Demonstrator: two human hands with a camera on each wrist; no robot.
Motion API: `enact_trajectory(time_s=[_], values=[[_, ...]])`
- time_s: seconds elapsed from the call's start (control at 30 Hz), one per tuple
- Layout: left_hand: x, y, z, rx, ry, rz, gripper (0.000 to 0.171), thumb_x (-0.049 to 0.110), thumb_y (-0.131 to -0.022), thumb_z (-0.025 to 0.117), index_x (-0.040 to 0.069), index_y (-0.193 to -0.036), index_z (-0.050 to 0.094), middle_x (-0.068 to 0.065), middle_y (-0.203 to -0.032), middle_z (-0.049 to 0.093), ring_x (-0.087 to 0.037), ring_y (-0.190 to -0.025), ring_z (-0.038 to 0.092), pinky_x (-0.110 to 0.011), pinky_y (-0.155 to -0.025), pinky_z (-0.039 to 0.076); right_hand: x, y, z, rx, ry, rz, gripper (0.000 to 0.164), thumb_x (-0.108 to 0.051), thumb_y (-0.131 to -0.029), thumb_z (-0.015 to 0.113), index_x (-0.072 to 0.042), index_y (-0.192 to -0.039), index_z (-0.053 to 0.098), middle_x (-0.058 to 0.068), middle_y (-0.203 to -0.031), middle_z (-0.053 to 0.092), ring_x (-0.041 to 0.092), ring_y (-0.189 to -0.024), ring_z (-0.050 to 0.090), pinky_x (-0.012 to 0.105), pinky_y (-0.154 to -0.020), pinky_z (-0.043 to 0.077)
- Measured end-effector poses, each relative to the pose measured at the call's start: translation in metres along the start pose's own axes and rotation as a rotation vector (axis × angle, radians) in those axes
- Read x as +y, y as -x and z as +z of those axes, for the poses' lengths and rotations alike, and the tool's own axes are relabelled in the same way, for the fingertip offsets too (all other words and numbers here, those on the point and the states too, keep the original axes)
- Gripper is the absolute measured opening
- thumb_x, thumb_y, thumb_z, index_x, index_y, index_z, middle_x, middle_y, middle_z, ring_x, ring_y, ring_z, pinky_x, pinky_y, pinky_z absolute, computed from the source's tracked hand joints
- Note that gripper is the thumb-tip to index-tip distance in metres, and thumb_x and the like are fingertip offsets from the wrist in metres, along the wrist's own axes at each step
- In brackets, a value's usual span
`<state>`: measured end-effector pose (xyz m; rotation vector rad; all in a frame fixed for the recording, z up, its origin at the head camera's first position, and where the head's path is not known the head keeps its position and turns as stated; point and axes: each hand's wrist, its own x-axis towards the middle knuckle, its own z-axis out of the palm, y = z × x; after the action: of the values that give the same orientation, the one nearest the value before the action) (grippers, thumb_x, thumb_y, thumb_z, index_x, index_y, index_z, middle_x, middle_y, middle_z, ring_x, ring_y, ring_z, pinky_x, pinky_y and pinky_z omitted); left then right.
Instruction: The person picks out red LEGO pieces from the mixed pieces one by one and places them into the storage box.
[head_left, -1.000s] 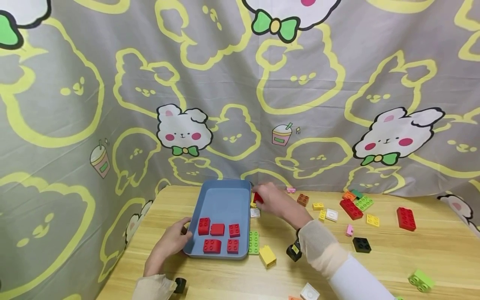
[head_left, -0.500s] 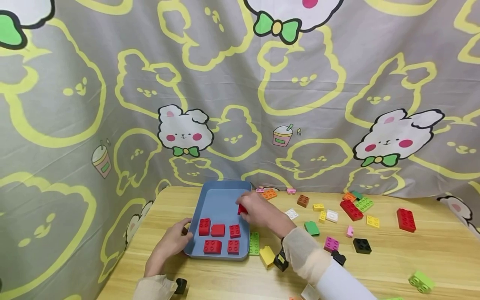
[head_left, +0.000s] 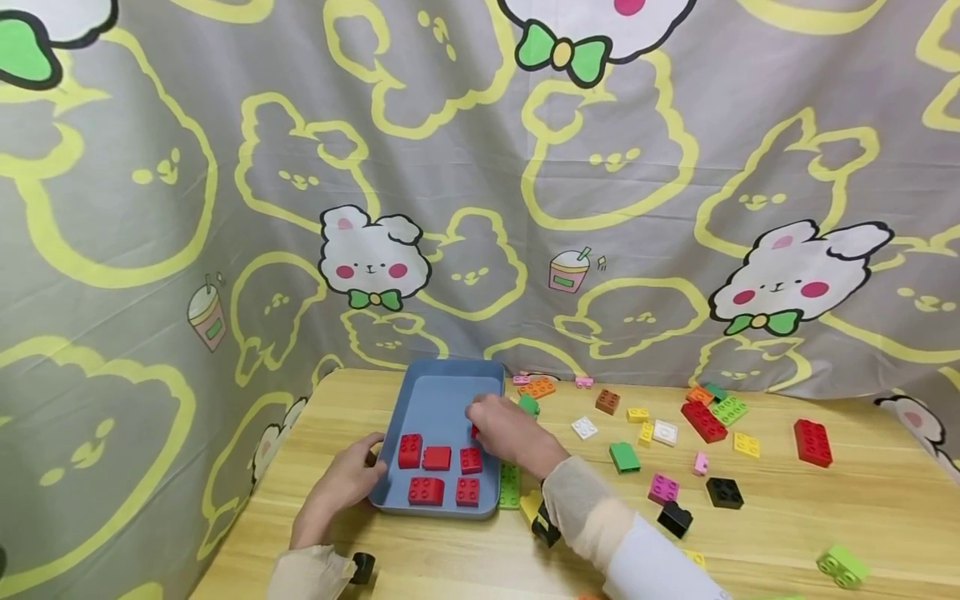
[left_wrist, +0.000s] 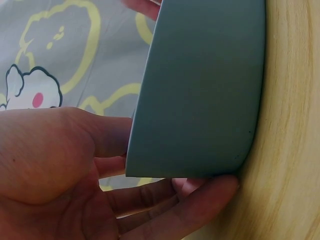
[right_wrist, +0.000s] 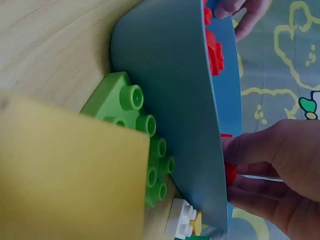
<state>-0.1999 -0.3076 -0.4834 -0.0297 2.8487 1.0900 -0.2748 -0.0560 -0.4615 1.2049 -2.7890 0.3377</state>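
A blue tray (head_left: pixel 442 396) holds several red bricks (head_left: pixel 426 491) in its near half. My left hand (head_left: pixel 347 477) grips the tray's left side near the front corner, thumb over the rim and fingers outside, as the left wrist view shows of the tray wall (left_wrist: pixel 200 90). Inside the tray, towards its right wall, my right hand (head_left: pixel 508 429) pinches a red brick (right_wrist: pixel 230 173) between thumb and fingers. In the head view that brick is mostly hidden behind the hand.
Against the tray's right side lies a lime green brick (head_left: pixel 510 487), with a yellow brick (head_left: pixel 529 505) beside it under the right wrist. Loose bricks in several colours, such as a black one (head_left: pixel 724 492), are scattered to the right. A patterned curtain (head_left: pixel 480 183) stands behind the table.
My right hand has carried the red brick from beyond the tray's right edge into the tray, then slightly nearer. Small bricks beside the tray have come into view. The left hand stays put.
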Motion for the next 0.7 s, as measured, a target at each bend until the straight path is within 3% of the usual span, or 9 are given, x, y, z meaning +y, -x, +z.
enact_trajectory(time_s=[0.2, 0.7], values=[[-0.0011, -0.0010, -0.0009, 0.006, -0.018, 0.010, 0.048, 0.000, -0.090, 0.056, -0.008, -0.137, 0.049, -0.013, -0.085, 0.062, -0.022, -0.072, 0.058, -0.038, -0.063, 0.055, -0.0034, -0.0051, 0.0034, -0.027, 0.040, -0.004, 0.013, 0.003, -0.085, 0.063, -0.006, -0.086, 0.072, 0.004, -0.080, 0.062, 0.013, -0.067, 0.056, 0.025, -0.060, 0.054], [0.0004, 0.0016, -0.0005, 0.008, 0.000, -0.003, 0.048, -0.001, -0.091, 0.055, -0.008, -0.137, 0.049, -0.014, -0.085, 0.061, -0.023, -0.072, 0.059, -0.037, -0.059, 0.056, -0.0039, -0.0029, 0.0049, -0.045, 0.038, 0.027, 0.011, 0.001, -0.086, 0.066, -0.007, -0.085, 0.073, 0.003, -0.076, 0.065, 0.015, -0.068, 0.059, 0.027, -0.061, 0.055]])
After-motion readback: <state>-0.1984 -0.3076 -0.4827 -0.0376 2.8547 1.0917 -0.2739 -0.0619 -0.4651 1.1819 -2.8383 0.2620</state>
